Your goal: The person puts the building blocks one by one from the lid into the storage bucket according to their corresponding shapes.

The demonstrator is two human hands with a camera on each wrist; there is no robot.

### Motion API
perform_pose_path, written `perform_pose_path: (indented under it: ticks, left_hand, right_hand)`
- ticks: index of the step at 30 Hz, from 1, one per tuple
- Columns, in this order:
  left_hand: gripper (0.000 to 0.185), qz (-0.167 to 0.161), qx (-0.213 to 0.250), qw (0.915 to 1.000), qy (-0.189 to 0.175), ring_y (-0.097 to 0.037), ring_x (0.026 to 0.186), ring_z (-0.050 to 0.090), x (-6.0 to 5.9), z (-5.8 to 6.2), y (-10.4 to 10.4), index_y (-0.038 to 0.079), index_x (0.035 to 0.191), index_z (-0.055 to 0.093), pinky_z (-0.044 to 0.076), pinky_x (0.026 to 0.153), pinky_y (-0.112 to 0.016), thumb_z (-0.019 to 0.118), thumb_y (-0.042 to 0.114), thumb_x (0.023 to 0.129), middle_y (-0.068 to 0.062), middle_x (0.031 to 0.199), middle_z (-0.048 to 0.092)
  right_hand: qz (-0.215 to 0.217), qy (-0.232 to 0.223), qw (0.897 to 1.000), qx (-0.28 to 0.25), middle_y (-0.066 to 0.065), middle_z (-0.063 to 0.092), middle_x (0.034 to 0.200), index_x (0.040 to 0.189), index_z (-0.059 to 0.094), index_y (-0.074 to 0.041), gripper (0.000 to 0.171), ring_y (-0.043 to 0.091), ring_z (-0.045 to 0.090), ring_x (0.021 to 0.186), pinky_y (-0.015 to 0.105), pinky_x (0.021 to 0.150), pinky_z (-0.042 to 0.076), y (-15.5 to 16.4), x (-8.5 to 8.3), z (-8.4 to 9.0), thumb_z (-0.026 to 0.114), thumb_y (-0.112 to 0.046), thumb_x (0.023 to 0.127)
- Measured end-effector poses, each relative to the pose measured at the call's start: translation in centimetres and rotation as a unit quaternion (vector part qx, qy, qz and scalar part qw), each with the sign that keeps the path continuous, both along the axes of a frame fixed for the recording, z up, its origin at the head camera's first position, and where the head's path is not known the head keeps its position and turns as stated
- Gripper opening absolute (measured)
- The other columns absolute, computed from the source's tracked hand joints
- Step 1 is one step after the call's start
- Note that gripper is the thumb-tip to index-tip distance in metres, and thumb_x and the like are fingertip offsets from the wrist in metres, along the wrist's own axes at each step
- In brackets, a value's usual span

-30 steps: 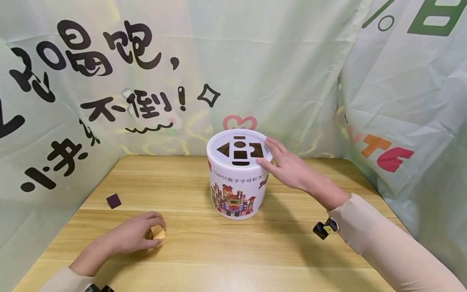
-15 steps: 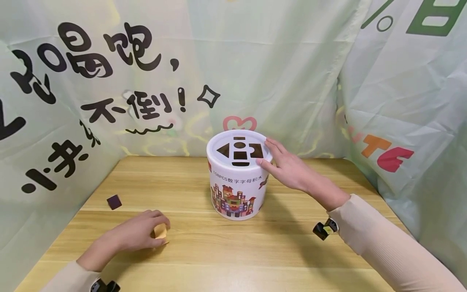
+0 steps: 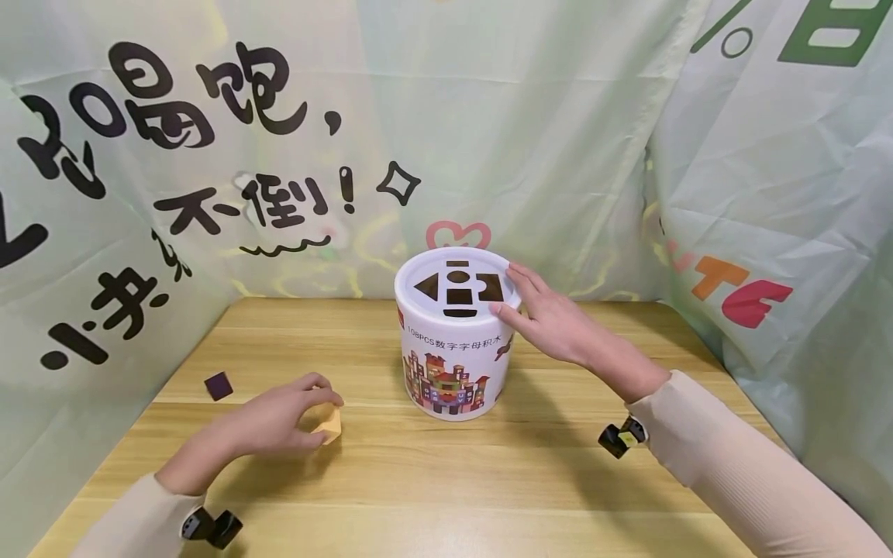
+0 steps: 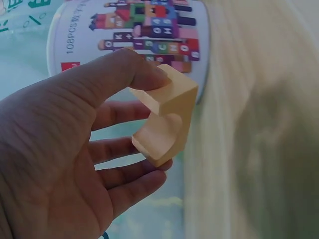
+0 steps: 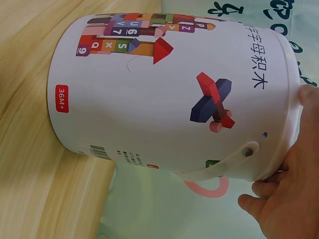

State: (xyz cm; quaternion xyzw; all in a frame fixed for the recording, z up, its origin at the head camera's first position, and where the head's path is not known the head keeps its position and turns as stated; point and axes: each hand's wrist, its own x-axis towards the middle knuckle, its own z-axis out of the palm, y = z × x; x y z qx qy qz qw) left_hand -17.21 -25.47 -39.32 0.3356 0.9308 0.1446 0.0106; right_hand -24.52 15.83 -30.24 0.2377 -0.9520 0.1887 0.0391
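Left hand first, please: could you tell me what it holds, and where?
The left hand pinches a yellow arch block, thumb on its top edge, fingers under its lower end.

Bare table (image 3: pixel 418 480) between hands; only the bucket (image 3: pixel 453 349) stands behind.

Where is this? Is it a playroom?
Probably a small play corner: a wooden table walled by pale green printed cloth banners, with a white shape-sorter block bucket and a pale wooden arch block.

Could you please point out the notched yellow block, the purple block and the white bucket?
Notched yellow block (image 4: pixel 172 107): left wrist view, on its flat side face.
Purple block (image 3: pixel 218 384): head view, on its top face.
White bucket (image 3: pixel 453 341): head view, on its printed side wall.
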Motion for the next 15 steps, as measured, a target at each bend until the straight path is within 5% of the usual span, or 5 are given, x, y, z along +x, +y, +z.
perform_pose_path:
  ticks: [9,15]
  left_hand:
    - [0.041,-0.016,0.015,0.9997,0.009,-0.006,0.078,0.054,-0.9,2.4,1.6,0.015,0.125,0.066,0.05,0.068,-0.028,0.072,0.032,0.088,-0.002,0.116,0.049]
    - [0.038,-0.023,0.039,0.9985,0.032,-0.011,0.086,0.056,-1.6,4.4,2.8,0.017,0.124,0.065,0.051,0.072,-0.032,0.072,0.03,0.089,-0.001,0.117,0.049]
  right_hand:
    - [0.0,-0.004,1.0,0.001,0.008,0.009,0.163,0.158,0.014,-0.01,0.087,0.043,0.031,0.138,0.059,0.111,0.028,0.0,0.0,0.0,0.031,-0.069,0.096]
    - [-0.001,-0.001,1.0,0.001,0.009,0.01,0.163,0.158,0.014,-0.01,0.087,0.042,0.031,0.138,0.059,0.11,0.028,0.0,0.0,0.0,0.031,-0.069,0.096]
